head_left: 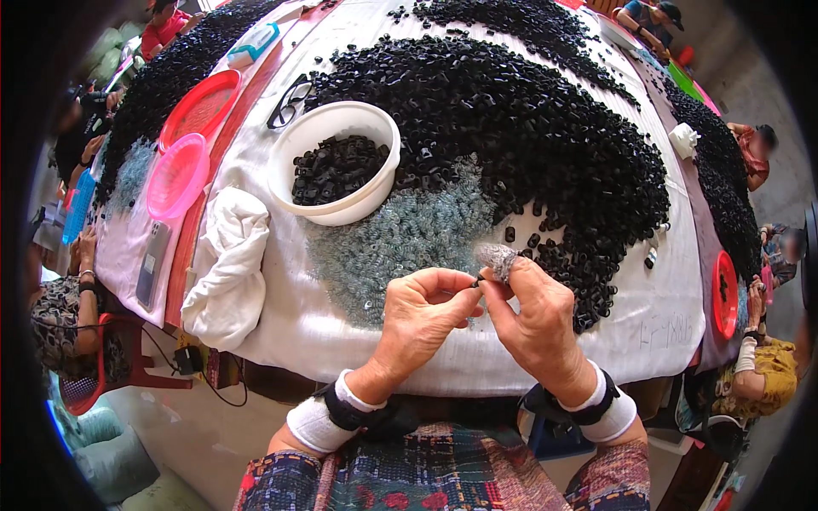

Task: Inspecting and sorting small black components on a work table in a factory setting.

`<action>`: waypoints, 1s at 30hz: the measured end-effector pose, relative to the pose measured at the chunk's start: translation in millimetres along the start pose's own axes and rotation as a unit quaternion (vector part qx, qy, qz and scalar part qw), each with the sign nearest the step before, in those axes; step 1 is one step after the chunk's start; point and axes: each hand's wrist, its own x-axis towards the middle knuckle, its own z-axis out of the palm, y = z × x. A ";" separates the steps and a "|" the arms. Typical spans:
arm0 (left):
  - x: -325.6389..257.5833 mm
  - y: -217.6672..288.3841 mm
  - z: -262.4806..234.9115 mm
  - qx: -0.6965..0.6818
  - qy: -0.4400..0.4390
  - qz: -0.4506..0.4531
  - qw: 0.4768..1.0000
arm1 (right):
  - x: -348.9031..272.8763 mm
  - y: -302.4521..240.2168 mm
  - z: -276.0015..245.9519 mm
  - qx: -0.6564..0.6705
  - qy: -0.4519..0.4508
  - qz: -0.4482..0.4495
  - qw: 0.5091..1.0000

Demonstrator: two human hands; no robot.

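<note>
Currently pinches a small black piece (478, 281) between thumb and forefinger of the left hand (423, 311), above the near part of the white-covered counter (460, 364). Meets the same piece with the closed fingertips of the right hand (543, 322), so grips it from both sides. Has a grey, fuzzy bundle (497, 258) at the forefinger of the right hand; cannot tell whether wrapped around it or gripped. Wears white wristbands (317, 426) with black straps (348, 410) on both wrists.

Faces a pile of clear, bluish bits (405, 234) just beyond the left hand, too small to make out singly. Borders on a broad heap of black pieces (528, 111) farther back and to the right, touching that pile. Includes a white tub (362, 202) at the pile's far left edge, partly filled with loose black pieces (339, 169). Shows black-framed glasses (290, 102) just behind the tub and a crumpled white cloth (228, 264) to its left. Farther left, shows a pink basket (176, 180) just beside a red tray (200, 111), with a phone (153, 266) nearer. At far right, shows a red bowl (728, 320) near a co-worker's hand (755, 300).
</note>
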 end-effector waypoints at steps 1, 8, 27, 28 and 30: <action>0.8 -0.4 -2.1 -0.022 -0.012 -0.005 1.000 | -0.1 0.8 0.3 0.016 -0.011 0.021 1.000; 4.0 4.8 -9.9 -0.198 -0.063 -0.072 0.976 | 0.9 0.8 -3.8 0.037 -0.056 -0.001 0.998; 3.5 8.5 -9.0 -0.145 -0.099 -0.137 0.975 | -7.7 5.0 0.1 -0.042 -0.017 -0.086 0.995; 3.8 7.6 -8.7 -0.142 -0.100 -0.138 0.975 | -8.0 5.2 -0.3 -0.042 -0.017 -0.086 0.995; 3.3 10.3 -6.8 -0.135 -0.096 -0.141 0.976 | -8.1 5.6 -1.3 -0.043 -0.016 -0.089 0.995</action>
